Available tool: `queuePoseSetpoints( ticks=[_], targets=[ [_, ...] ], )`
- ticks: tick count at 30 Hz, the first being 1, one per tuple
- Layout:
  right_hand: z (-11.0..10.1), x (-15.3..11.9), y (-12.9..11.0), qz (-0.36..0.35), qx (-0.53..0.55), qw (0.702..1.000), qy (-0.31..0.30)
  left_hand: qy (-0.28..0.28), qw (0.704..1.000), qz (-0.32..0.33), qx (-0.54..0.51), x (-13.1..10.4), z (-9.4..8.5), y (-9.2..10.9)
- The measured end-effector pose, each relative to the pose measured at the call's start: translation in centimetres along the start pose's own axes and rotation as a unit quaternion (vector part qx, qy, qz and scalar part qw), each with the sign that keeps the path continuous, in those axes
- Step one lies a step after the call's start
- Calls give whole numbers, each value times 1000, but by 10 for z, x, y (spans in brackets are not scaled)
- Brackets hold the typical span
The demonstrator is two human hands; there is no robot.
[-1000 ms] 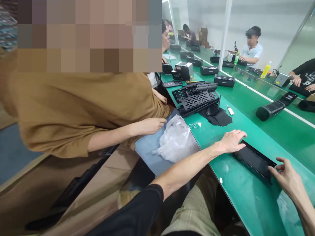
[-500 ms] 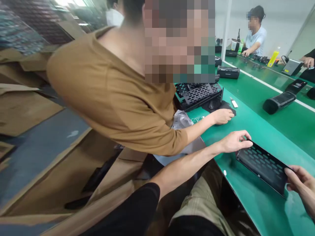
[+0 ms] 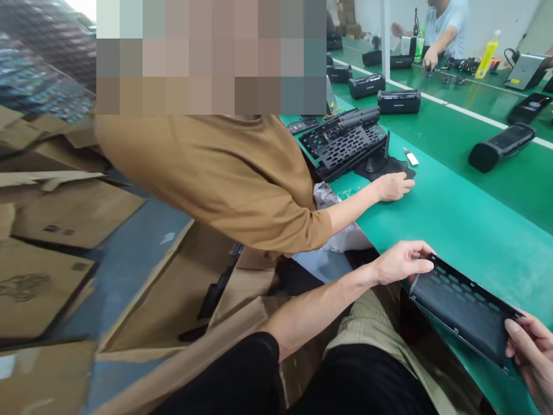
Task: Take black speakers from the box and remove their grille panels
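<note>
Between my two hands is a black perforated speaker grille (image 3: 462, 308), a curved panel with rows of oval slots and small tabs along its edges. My left hand (image 3: 404, 262) pinches its far left corner between thumb and fingers. At the opposite end, my right hand (image 3: 531, 346) grips the short edge, partly cut off by the frame. The panel is tilted over the near edge of the green table (image 3: 453, 219), its hollow side facing me. Beyond my left hand, a co-worker's hand (image 3: 393, 187) rests on a black cloth (image 3: 367, 168).
More perforated black panels (image 3: 345, 144) are stacked before the co-worker in a brown top (image 3: 224, 178). A small white-handled blade (image 3: 411, 157) lies beyond the cloth. Black speakers (image 3: 501, 147) stand across the table. Cardboard boxes (image 3: 168, 305) crowd the floor at left.
The grille has come closer to me and tipped, so more of its hollow side shows. Both hands stay on it. My view has shifted, and the co-worker's hand remains at the cloth.
</note>
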State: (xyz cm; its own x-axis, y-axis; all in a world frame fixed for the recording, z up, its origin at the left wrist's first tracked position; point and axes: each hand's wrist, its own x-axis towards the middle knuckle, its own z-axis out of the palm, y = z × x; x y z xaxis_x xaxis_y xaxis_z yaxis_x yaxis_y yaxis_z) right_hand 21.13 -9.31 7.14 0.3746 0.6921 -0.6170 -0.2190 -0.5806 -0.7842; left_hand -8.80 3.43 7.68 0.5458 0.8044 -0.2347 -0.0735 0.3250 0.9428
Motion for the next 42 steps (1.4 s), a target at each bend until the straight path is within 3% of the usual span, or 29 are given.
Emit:
queuePoseSetpoints(
  ticks=[8, 17, 22, 25, 34, 42],
  targets=[
    [1, 1, -1, 11, -2, 1000, -1, 32, 999, -3, 13, -1, 3, -9],
    [-2, 4, 0, -3, -13, 1000, -27, 29, 1000, -11, -2, 0, 0, -10],
    [-6, 6, 11, -82, -18, 995, -48, 25, 1000, -2, -18, -1, 0, -5],
    [-5, 5, 14, -92, -13, 994, -50, 20, 1000, -3, -21, -1, 0, -7],
    [-16, 14, 8, -23, -14, 998, -58, 21, 999, -11, -49, 2, 1, -17],
    [-20, 23, 9, -12, -2, 998, -57, 26, 999, -1, -39, 4, 1, -18]
  ],
)
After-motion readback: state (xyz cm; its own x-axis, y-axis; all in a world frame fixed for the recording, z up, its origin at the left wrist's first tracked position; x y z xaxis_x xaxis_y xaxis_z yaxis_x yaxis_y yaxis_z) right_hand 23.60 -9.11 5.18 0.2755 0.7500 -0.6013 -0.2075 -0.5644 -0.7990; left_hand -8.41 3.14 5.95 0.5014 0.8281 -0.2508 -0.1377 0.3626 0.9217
